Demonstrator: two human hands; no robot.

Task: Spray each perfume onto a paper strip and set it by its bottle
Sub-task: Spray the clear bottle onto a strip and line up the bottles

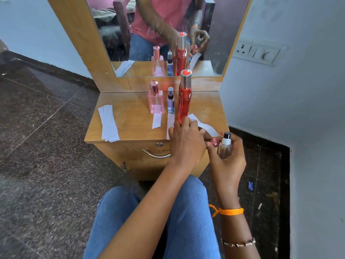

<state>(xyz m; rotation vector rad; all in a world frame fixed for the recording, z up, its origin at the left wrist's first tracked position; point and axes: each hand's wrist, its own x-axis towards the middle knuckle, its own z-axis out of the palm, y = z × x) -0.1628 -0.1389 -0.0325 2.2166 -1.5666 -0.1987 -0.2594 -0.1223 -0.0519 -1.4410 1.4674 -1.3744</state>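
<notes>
Fingers of your left hand (186,139) sit pressed flat on a paper strip (203,125) by the tall red bottle (183,99), strip's long axis running diagonally toward you. Right hand (226,154) is wrapped around the small clear bottle (225,146), upright, uncapped, off the dresser (130,120) edge. Looks like the spray's next, so aim the nozzle at paper.

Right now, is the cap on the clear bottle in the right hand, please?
No, the clear bottle in the right hand shows its bare black spray nozzle, uncapped.
</notes>
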